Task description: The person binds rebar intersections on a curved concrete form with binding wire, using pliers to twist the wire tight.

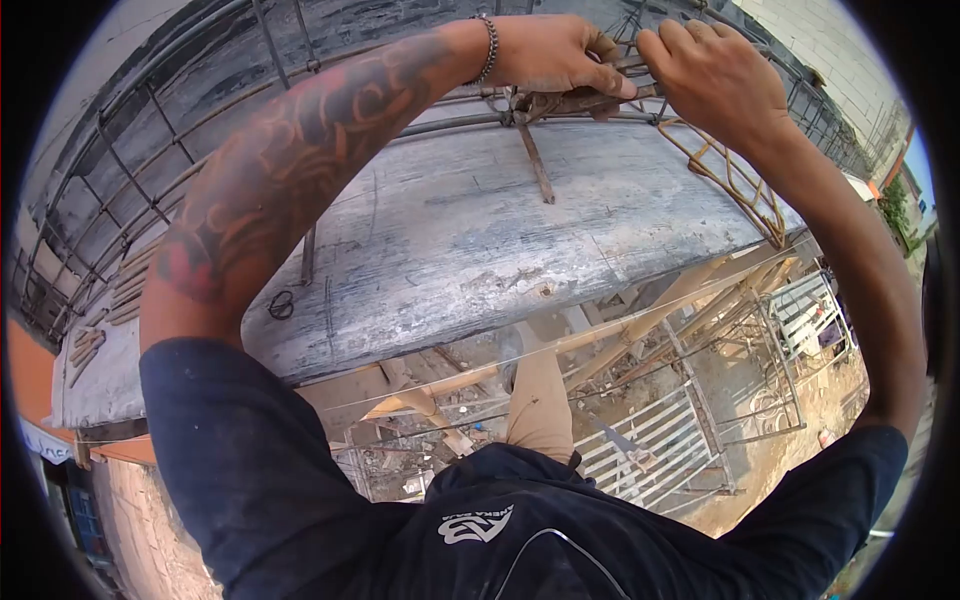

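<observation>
My left hand (555,55), with a bracelet at its wrist, is closed at the top of the view, thumb and fingers around a rusty steel bar (575,103) of the rebar cage. Just to its right, my right hand (715,80) is a fist at the same spot. What lies inside it is hidden by its fingers; thin rusty metal pieces show between the two hands. Below them a short rusty rod (537,165) sticks out over the board. A bent stirrup frame of thin bars (735,185) hangs at the right.
A weathered grey board (440,230) runs under the cage. A loop of wire (282,305) and short rods (88,350) lie on it. Beyond its edge is a drop to ground with debris, wooden props and a slatted white frame (660,450). A leg in tan trousers (540,400) shows below.
</observation>
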Motion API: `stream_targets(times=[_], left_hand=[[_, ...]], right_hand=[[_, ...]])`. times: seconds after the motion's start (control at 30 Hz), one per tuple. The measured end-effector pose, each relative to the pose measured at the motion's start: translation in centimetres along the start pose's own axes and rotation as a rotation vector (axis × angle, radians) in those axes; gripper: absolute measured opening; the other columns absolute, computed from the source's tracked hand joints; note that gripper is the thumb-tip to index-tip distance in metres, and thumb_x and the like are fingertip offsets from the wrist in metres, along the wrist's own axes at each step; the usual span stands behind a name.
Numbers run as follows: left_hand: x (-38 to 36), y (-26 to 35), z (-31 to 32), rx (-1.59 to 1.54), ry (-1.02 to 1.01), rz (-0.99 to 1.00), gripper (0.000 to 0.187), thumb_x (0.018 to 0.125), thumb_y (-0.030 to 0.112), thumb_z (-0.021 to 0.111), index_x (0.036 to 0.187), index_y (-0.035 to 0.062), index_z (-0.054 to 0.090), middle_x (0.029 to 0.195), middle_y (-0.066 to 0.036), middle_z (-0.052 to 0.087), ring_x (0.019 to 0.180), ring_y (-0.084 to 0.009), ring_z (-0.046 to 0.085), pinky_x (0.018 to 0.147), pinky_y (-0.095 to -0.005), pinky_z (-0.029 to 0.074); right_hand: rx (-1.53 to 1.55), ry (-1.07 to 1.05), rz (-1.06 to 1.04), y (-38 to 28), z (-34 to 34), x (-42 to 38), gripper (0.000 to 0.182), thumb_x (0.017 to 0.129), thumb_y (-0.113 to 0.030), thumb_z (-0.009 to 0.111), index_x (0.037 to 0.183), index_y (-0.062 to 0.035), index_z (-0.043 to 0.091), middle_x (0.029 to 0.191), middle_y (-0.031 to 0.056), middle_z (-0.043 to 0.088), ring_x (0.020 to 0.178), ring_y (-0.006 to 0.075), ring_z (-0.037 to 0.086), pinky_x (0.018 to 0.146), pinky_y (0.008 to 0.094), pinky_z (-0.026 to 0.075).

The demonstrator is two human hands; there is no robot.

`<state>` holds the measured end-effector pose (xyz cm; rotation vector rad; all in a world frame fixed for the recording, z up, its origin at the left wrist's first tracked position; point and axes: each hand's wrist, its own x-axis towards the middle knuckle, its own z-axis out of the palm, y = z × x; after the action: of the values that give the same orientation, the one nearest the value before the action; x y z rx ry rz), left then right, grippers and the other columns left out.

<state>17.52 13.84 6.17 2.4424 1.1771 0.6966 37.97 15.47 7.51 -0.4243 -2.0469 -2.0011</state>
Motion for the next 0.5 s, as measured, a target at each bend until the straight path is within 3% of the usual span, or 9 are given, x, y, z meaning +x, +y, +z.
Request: stream_targets(times=[0.1, 0.3, 0.4, 0.47, 0.5], left_hand=[[0.4, -0.6, 0.1, -0.059, -0.068, 0.13, 0.035, 0.09, 0.035, 0.063, 0.085, 0.0009, 0.062, 0.076, -0.005, 0.067, 0.073, -0.0108, 0.064, 0.067, -0.0252, 0.051], [0.1, -0.2, 1.1, -0.009, 0.031, 0.048, 0.033, 0.083, 0.034, 0.072, 0.078, 0.0032, 0.06, 0.068, -0.004, 0.063, 0.06, -0.0112, 0.06, 0.056, -0.0247, 0.049], [0.5, -0.9, 1.4, -0.027, 0.087, 0.074, 0.031, 0.083, 0.032, 0.072, 0.078, 0.0037, 0.06, 0.067, -0.003, 0.062, 0.059, -0.0115, 0.059, 0.056, -0.0249, 0.048], [0.3, -1.0, 1.4, -0.103, 0.007, 0.123, 0.031, 0.082, 0.032, 0.072, 0.079, 0.0037, 0.06, 0.068, -0.003, 0.062, 0.06, -0.0114, 0.059, 0.056, -0.0249, 0.048], [0.2, -1.0, 1.4, -0.111, -0.004, 0.13, 0.031, 0.081, 0.031, 0.073, 0.079, 0.0036, 0.06, 0.068, -0.003, 0.063, 0.06, -0.0114, 0.059, 0.056, -0.025, 0.048]], right_hand=[[-0.008, -0.105, 0.013, 0.3, 0.1, -0.2, 0.009, 0.085, -0.014, 0.057, 0.091, -0.0082, 0.056, 0.075, 0.0038, 0.063, 0.073, 0.0172, 0.067, 0.064, 0.0281, 0.053], [0.001, -0.119, -0.006, 0.7, 0.5, 0.4, 0.008, 0.084, -0.015, 0.059, 0.086, -0.01, 0.053, 0.075, 0.0022, 0.058, 0.076, 0.0155, 0.065, 0.066, 0.0257, 0.051], [0.199, -0.208, -0.002, 2.0, -0.2, 1.2, 0.013, 0.082, -0.015, 0.062, 0.089, -0.0081, 0.054, 0.078, 0.0054, 0.059, 0.073, 0.0185, 0.065, 0.062, 0.0263, 0.051], [0.531, -0.446, -0.028, 3.9, -3.5, 2.0, 0.023, 0.078, -0.016, 0.068, 0.093, -0.0048, 0.055, 0.081, 0.0101, 0.06, 0.077, 0.0251, 0.063, 0.068, 0.0322, 0.051], [0.7, -0.512, 0.059, 4.1, -4.5, 2.3, 0.029, 0.075, -0.016, 0.072, 0.096, -0.0034, 0.055, 0.084, 0.0138, 0.061, 0.086, 0.0298, 0.061, 0.078, 0.0388, 0.047]])
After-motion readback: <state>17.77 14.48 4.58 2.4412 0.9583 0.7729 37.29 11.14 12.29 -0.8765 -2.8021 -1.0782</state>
